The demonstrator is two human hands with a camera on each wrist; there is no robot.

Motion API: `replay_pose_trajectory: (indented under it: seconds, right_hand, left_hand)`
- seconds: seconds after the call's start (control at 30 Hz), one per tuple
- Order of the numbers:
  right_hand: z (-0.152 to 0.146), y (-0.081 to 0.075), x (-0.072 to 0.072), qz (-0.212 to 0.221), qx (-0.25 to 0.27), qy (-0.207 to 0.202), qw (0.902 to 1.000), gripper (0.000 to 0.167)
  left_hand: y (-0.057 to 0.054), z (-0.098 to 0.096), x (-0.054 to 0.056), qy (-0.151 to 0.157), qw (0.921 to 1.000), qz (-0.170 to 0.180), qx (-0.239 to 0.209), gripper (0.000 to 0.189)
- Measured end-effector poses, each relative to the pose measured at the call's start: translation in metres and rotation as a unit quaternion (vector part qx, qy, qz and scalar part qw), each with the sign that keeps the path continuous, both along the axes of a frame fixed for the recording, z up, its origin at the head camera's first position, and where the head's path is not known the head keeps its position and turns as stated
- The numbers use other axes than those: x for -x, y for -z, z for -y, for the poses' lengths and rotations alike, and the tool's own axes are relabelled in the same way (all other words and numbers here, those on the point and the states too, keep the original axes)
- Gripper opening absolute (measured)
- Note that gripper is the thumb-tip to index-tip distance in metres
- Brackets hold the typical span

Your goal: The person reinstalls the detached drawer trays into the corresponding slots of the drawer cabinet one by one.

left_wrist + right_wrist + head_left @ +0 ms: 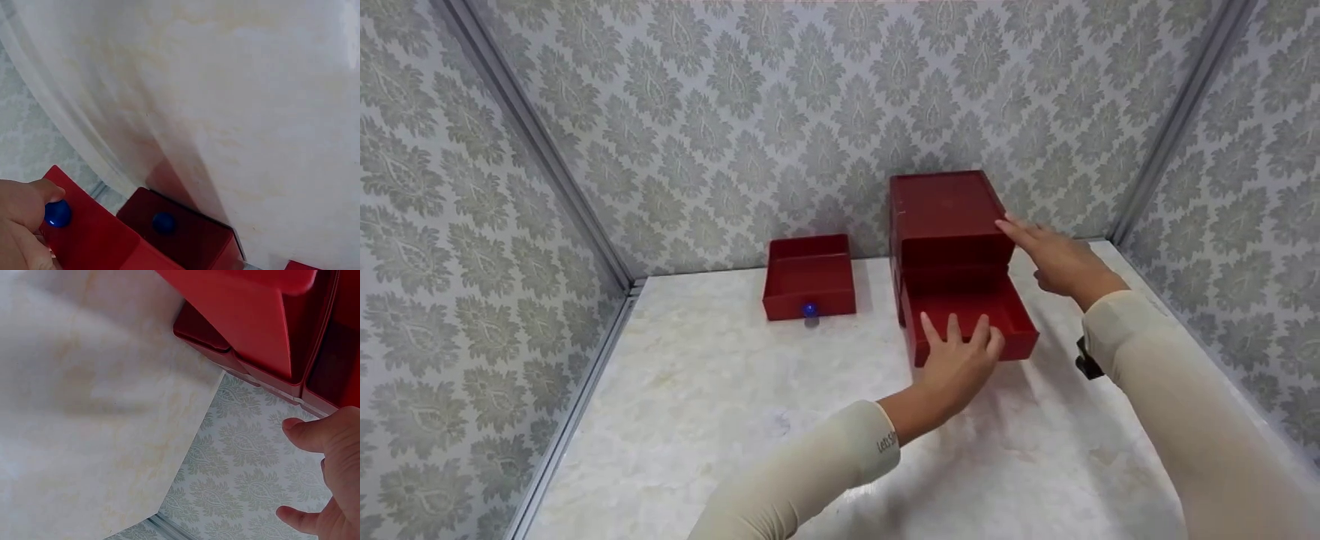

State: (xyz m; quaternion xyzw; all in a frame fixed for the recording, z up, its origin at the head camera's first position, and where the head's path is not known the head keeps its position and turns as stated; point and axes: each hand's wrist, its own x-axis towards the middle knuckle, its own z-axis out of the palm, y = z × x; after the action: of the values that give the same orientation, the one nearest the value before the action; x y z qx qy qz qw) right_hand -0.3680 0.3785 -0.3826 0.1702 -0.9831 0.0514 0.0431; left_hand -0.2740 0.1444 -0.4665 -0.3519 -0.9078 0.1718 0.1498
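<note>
One red, boxy, plastic-looking cabinet stands far and right, its open-topped red drawer jutting nearward, the left hand gripping its front beside a round blue knob while the straight-fingered right hand touches the cabinet's right edge, seemingly bracing it.

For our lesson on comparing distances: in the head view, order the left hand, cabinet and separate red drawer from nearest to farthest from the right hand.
From the right hand:
1. Cabinet: at its fingertips, by the top's right edge.
2. Left hand: lower left, at the pulled-out drawer's front.
3. Separate red drawer: far left, beyond the cabinet.
</note>
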Motion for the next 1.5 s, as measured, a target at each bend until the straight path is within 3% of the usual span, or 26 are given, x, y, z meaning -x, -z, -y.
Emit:
replay_pose_trajectory:
  seconds: [0.33,0.53,0.63,0.77,0.9,1.0,1.07,1.13,1.27,1.5]
  right_hand:
    - [0.005,0.002,0.003,0.004,-0.001,0.004,1.0,0.107]
    - [0.007,0.004,0.004,0.002,-0.005,0.006,1.0,0.108]
    - [0.007,0.004,0.005,0.002,-0.003,0.006,1.0,0.108]
    - [0.005,0.004,0.004,0.006,-0.002,0.009,0.9999,0.108]
    - [0.001,0.004,0.004,0.009,0.002,0.011,0.9999,0.108]
    - [-0.002,0.005,0.004,0.006,0.006,0.013,0.9999,0.108]
    - [-0.003,0.005,0.004,0.001,0.007,0.016,0.9998,0.108]
    - [-0.003,0.004,0.004,-0.002,0.007,0.017,0.9998,0.108]
    - [-0.002,0.004,0.004,-0.001,0.008,0.02,0.9998,0.109]
    - [0.002,0.006,0.004,0.001,0.009,0.021,0.9997,0.11]
  left_hand:
    - [0.003,0.001,0.032,-0.011,0.9996,-0.009,-0.024,0.054]
    - [0.004,0.003,0.051,-0.028,0.999,0.007,-0.033,0.063]
    - [0.008,0.005,0.057,-0.033,0.9987,-0.015,-0.036,0.067]
    - [0.018,0.006,0.052,-0.02,0.9967,-0.072,-0.033,0.07]
    - [0.033,0.005,0.026,0.012,0.9933,-0.115,-0.001,0.074]
    - [0.044,0.004,0.006,0.011,0.9928,-0.109,0.049,0.077]
    - [0.049,0.004,-0.001,-0.005,0.9926,-0.095,0.075,0.076]
    - [0.051,0.006,0.001,-0.025,0.992,-0.078,0.096,0.078]
    - [0.051,0.012,0.014,-0.049,0.9893,-0.064,0.121,0.077]
    - [0.049,0.019,0.036,-0.051,0.9876,-0.04,0.143,0.095]
